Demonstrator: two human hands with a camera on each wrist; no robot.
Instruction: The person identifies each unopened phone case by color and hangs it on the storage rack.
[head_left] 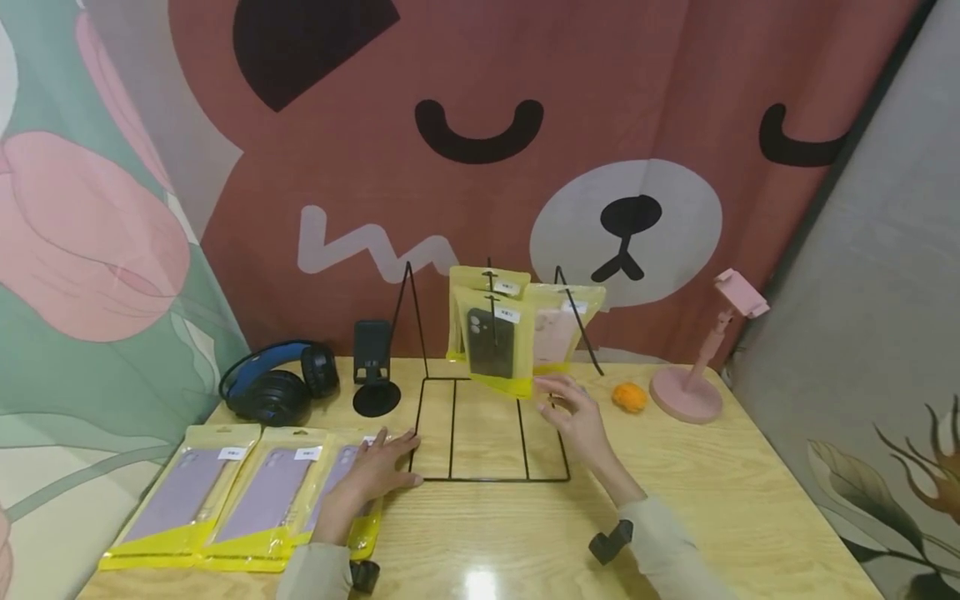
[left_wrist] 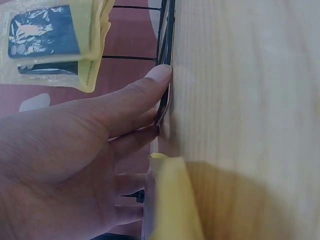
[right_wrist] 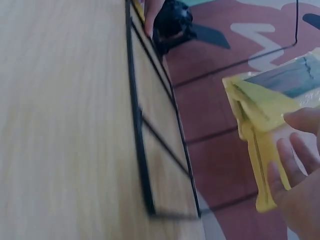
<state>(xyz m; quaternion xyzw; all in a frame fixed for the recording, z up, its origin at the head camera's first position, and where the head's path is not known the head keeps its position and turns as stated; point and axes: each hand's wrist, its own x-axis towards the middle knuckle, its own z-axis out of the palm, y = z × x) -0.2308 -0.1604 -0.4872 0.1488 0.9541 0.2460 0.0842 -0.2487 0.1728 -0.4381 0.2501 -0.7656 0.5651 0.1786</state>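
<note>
A black wire display rack [head_left: 452, 429] stands on the table with packaged phone cases hanging from its hooks. In front hangs a yellow-edged bag with a dark phone case [head_left: 490, 346]; another bag is partly hidden behind it, and a bag with a pink case [head_left: 553, 333] hangs to the right. My left hand [head_left: 378, 468] holds the left side of the rack's base, thumb at the front corner; in the left wrist view the thumb lies on the wire [left_wrist: 165, 95]. My right hand [head_left: 576, 417] is by the lower corner of the front bag, fingers loosely bent, gripping nothing.
Several bagged purple phone cases [head_left: 258, 496] lie at the left, one partly under my left hand. Behind them are headphones [head_left: 277, 387] and a black phone stand [head_left: 372, 367]. An orange lump [head_left: 629, 397] and a pink stand [head_left: 686, 393] are at the right. A printed curtain [head_left: 480, 208] hangs behind.
</note>
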